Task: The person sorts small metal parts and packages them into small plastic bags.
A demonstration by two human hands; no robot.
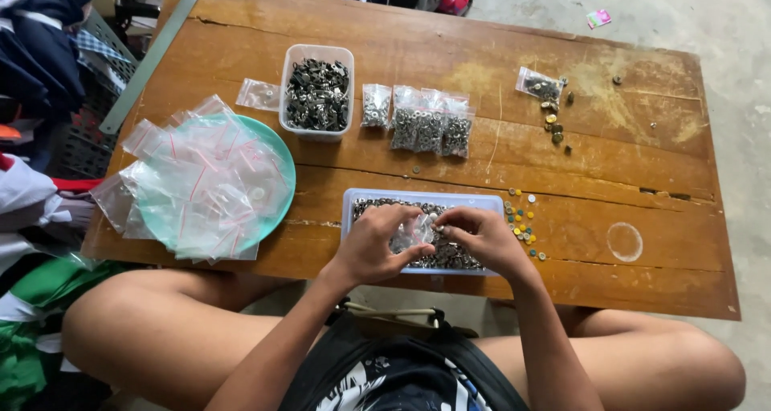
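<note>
Both bare forearms reach forward from the lap, converging so the hands meet close together; the left hand point(371, 246) lies palm down, knuckles up, its fingers point(405, 218) curled inward in a pinch; the right hand point(484, 238) faces it, wrist bent, fingertips bunched toward the left hand's; the bare knees spread wide to either side.
</note>
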